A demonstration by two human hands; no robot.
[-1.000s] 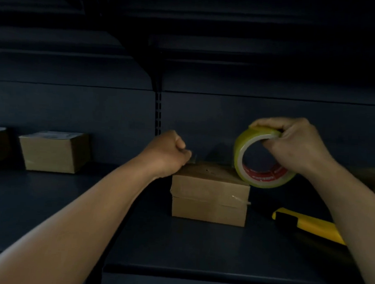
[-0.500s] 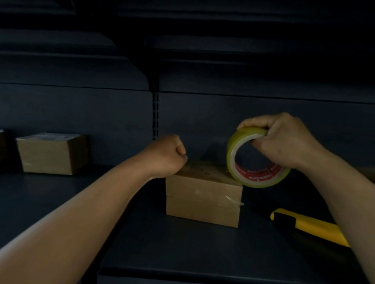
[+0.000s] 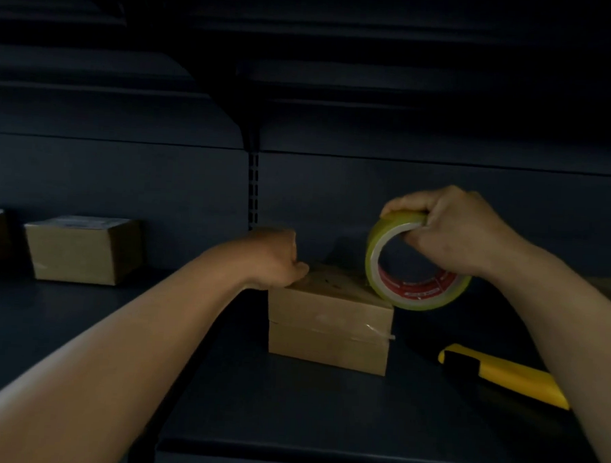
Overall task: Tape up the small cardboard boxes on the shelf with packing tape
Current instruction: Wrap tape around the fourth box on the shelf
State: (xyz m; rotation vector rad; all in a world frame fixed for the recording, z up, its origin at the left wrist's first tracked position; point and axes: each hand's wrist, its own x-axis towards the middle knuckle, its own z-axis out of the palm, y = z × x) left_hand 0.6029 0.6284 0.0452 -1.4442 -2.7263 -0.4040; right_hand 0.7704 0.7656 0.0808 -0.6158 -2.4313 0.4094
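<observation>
Barely shifted, right hand (image 3: 463,236) grips tape roll (image 3: 415,263), its red label unreadable; left hand (image 3: 276,260), fisted, seemingly pinches tape on box (image 3: 329,324).

Left hand (image 3: 272,258): curled into fist, knuckles up, resting on top rear-left edge of cardboard box (image 3: 329,328); whether it pinches anything, cannot tell. Left forearm bare, stretched forward from lower left. Right hand (image 3: 452,235): raised, fingers and thumb curled round top of tape roll (image 3: 414,261). Right forearm bare, entering from lower right.
</observation>
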